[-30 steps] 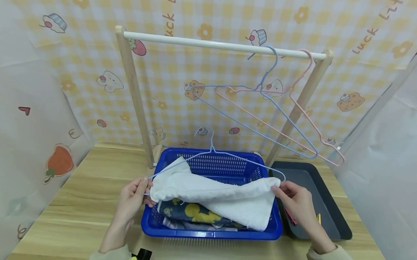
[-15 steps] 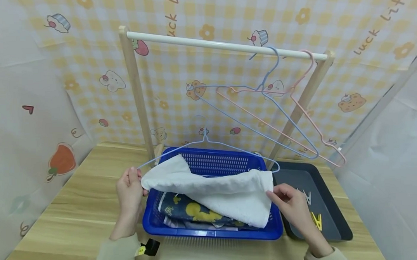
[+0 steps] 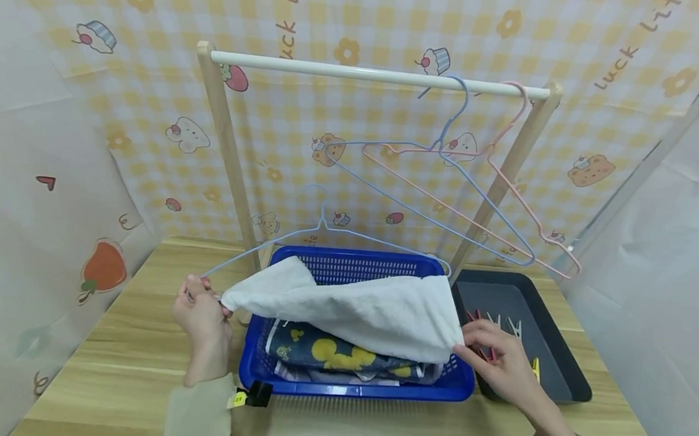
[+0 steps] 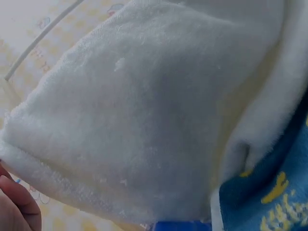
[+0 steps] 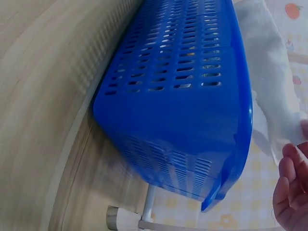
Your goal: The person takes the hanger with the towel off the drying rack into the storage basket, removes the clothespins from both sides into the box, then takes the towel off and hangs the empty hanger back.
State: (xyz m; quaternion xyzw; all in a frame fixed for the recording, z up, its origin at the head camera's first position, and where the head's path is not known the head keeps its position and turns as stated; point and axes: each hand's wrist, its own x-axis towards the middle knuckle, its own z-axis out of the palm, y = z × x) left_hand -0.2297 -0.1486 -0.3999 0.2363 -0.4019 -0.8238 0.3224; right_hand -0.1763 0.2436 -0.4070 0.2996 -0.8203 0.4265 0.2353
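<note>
A white towel is draped over the lower bar of a light blue wire hanger, above a blue plastic basket. My left hand grips the hanger's left corner, close to the towel's left end. At the towel's lower right corner, my right hand pinches the edge between thumb and fingers. The hanger's bottom bar is hidden by the towel. White cloth fills most of the left wrist view. In the basket lies a dark blue cloth with yellow figures.
Behind the basket stands a rack with a white rod. A blue hanger and a pink hanger hang at its right. A dark grey tray with several clothespins sits on the wooden table, right of the basket.
My left hand has moved left and slightly up, taking the hanger with it. My right hand has moved down along the towel's right edge, and the towel is spread wider.
</note>
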